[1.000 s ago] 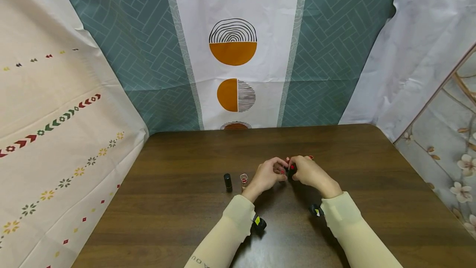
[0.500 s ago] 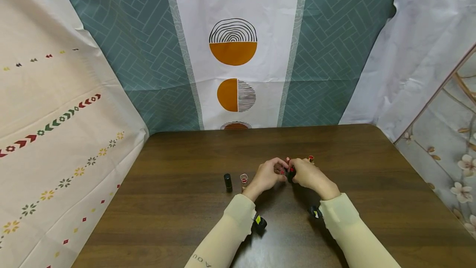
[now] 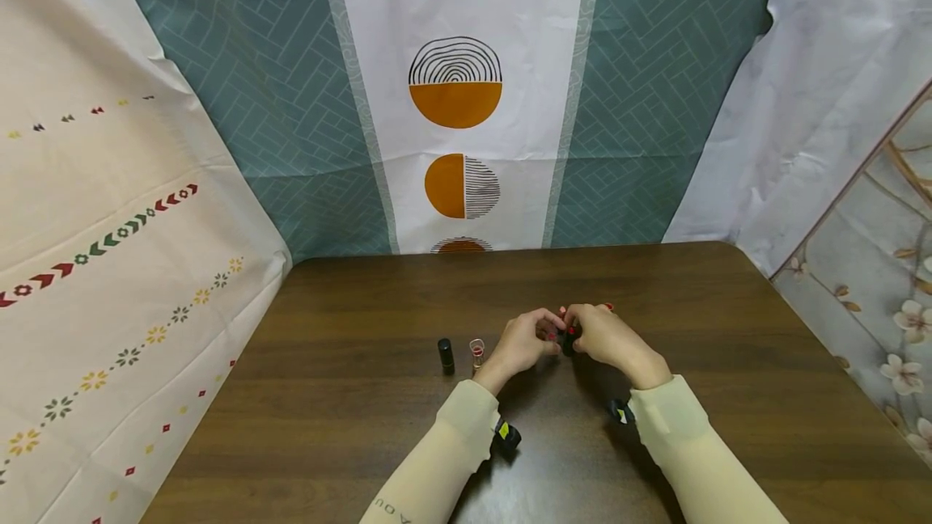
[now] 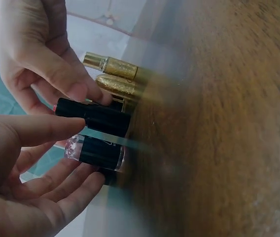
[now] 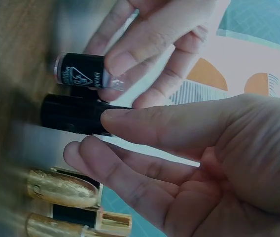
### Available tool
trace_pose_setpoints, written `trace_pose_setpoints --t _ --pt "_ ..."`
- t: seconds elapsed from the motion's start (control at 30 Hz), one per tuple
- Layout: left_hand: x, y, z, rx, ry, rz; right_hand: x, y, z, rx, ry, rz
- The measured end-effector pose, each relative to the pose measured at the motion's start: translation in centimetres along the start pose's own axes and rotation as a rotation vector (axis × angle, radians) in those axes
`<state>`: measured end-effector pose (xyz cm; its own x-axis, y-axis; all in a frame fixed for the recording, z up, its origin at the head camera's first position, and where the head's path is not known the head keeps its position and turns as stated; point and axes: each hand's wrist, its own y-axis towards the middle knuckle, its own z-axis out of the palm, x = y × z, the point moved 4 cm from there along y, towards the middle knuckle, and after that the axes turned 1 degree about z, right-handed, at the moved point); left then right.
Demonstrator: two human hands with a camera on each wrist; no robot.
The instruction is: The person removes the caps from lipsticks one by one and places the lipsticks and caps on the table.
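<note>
My left hand (image 3: 520,344) curls its thumb and fingers round a short lipstick (image 5: 82,70) with a black labelled body and a clear, pinkish top. My right hand (image 3: 607,340) has its thumb on a plain black lipstick (image 5: 67,113), the other fingers curled close along its side. Both lipsticks stand upright side by side, bases at the tabletop, and the two hands nearly meet over them. In the left wrist view a bit of red shows at the black lipstick's upper end, and my left thumb overlaps its body. Past my right fingers stand gold lipstick tubes (image 4: 115,85).
Left of my left wrist, a black tube (image 3: 446,357) and a clear-topped gold lipstick (image 3: 477,352) stand on the brown wooden table (image 3: 349,427). Black wrist cameras (image 3: 507,435) hang under both cuffs. Cloths enclose the table at the back and sides.
My right hand dips slightly toward the table, then rises a little, and the black lipstick sits lower than a second ago. My left hand stays almost still.
</note>
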<state>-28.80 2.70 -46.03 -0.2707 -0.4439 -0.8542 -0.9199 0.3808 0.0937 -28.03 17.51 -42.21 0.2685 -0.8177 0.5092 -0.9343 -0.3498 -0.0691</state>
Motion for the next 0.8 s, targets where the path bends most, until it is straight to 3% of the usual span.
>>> trace_pose_setpoints --t 0.5,0.67,0.8 --pt "-0.5 -0.2 -0.2 -0.024 -0.007 0.014 1.4 -1.2 -2.4 -0.040 0.056 -0.041" --pt "-1.8 -0.6 -1.2 -0.036 -0.018 0.055 1.7 -1.2 -2.8 -0.120 0.072 -0.100" --pt "-2.9 -1.0 -2.5 -0.047 -0.022 0.073 1.9 -0.8 -2.7 -0.201 0.154 -0.159"
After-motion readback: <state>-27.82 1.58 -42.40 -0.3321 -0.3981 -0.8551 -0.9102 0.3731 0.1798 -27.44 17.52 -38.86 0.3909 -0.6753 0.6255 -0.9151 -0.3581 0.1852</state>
